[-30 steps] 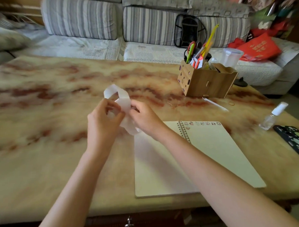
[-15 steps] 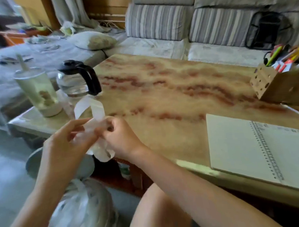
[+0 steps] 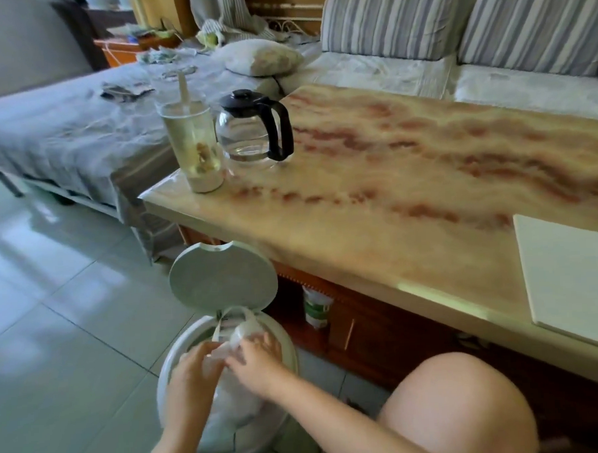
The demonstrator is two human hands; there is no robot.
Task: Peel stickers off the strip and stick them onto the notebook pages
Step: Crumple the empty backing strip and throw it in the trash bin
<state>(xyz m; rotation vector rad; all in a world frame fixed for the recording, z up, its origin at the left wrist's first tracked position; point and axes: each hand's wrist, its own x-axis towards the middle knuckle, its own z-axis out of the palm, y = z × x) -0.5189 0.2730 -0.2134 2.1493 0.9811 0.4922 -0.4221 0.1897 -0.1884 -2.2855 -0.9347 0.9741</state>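
The crumpled white paper sticker strip (image 3: 242, 331) is off the worktop (image 3: 392, 195) altogether. It is held low over the open mouth of a round white bin (image 3: 290, 345), which stands on the pale tiled floor (image 3: 72, 322) beside the worktop's near left corner. The left hand (image 3: 191, 378) pinches one bunched end. The right hand (image 3: 259, 363) has its fingers (image 3: 265, 342) curled over the other end, and a loop of the sticker strip stands up between the hands towards the bin's raised lid (image 3: 221, 277).

The sticker strip looks feather-light, limp and quick to crease or tear. I would judge it best taken at a flat end between thumb and forefinger, not by the wad. It is blurred and folded on itself, so I cannot tell whether any stickers remain on it; it may be bare backing.

The white paper notebook (image 3: 574, 276) lies at the worktop's near right edge. The frame cuts it off, so only part of a blank page shows and the binding is out of sight. Near the far left corner stand a clear plastic tumbler with a straw (image 3: 194, 142) and a glass jug with a black handle (image 3: 249, 136). The bin's contents are hidden by the hands and a pale liner (image 3: 230, 417).
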